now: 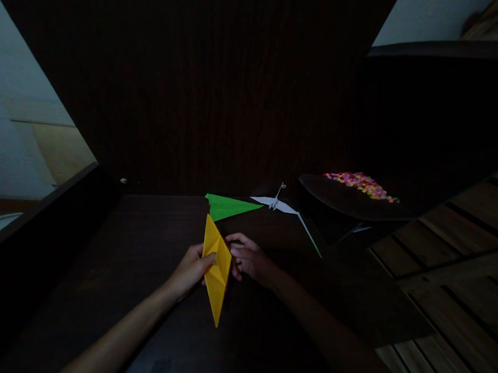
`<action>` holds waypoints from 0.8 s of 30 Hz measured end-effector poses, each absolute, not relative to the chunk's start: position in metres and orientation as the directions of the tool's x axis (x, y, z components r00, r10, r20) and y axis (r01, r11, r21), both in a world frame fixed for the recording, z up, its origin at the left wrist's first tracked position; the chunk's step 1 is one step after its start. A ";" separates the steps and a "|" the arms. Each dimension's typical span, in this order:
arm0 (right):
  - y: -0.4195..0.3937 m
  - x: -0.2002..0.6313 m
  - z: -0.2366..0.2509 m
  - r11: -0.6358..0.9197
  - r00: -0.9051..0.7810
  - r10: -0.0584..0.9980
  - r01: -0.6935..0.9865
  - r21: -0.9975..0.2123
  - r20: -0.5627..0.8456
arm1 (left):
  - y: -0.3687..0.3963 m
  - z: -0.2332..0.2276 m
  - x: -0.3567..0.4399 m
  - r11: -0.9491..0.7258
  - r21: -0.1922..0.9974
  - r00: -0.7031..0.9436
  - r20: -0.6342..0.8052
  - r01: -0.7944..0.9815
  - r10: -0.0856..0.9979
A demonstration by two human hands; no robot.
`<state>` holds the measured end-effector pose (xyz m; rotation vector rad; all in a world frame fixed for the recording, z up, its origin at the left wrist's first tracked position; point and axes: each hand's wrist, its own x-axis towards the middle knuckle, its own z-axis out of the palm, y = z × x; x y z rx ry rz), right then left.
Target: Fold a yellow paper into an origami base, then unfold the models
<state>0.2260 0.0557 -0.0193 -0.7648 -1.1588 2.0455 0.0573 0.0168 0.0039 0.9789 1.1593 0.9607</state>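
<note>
One pinch from your left hand (191,269) holds the yellow origami paper (219,278) over the table (187,341), while your right hand (248,258) curls at its right edge, grip unclear, where uneven pressure could skew the folds.

Room beside left grip (191,269), panel (213,93) ahead

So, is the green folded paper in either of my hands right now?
No, the green folded paper lies on the dark surface, beyond the yellow folded paper that your left hand holds, with your right hand beside it.
</note>
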 end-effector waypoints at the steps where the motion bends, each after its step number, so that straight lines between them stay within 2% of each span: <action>1: 0.056 0.226 -0.020 -0.384 -0.610 0.775 -0.252 -0.888 -0.162 | 0.017 0.004 0.057 0.285 0.954 0.138 -0.271 -0.091 0.953; 12: 0.048 0.226 -0.009 -0.337 -0.561 0.799 -0.118 -0.934 -0.218 | 0.015 -0.001 0.055 0.263 0.965 0.145 -0.256 -0.029 0.956; 16: 0.046 0.224 -0.013 -0.393 -0.572 0.790 -0.195 -0.898 -0.222 | 0.013 -0.001 0.056 0.291 0.956 0.141 -0.282 -0.042 0.949; 24: 0.045 0.222 -0.015 -0.429 -0.550 0.807 -0.293 -0.855 -0.216 | 0.013 0.001 0.058 0.349 0.911 0.158 -0.319 -0.219 0.934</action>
